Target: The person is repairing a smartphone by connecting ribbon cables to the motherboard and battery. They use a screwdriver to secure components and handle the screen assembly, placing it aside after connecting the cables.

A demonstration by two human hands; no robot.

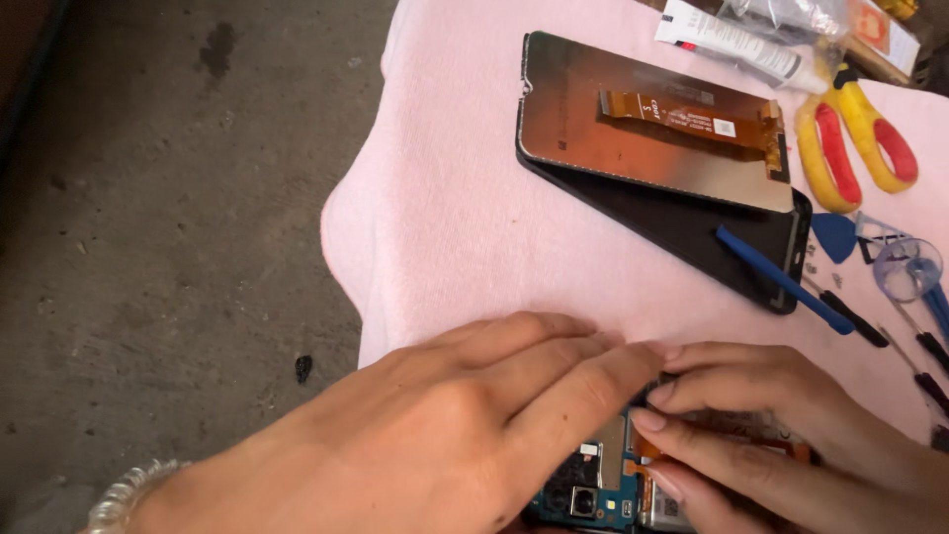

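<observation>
An opened phone [601, 487] with its blue circuit board and camera module showing lies at the bottom edge on a pink cloth [455, 218]. My left hand [465, 425] lies flat over its left side, fingers stretched to the right. My right hand [761, 425] comes in from the right, fingertips pressing on an orange flex cable [645, 450] inside the phone. Both hands hide most of the phone. Farther back, a loose display panel [643, 129] with an orange ribbon cable lies face down across a black phone frame [692, 232].
A blue pry stick [781, 279] rests on the black frame. Yellow and red scissors [855, 138], a white glue tube [736, 42], a blue pick [835, 237], a clear suction cup [907, 269] and thin screwdrivers [890, 336] lie at the right. Grey concrete floor [168, 247] is at the left.
</observation>
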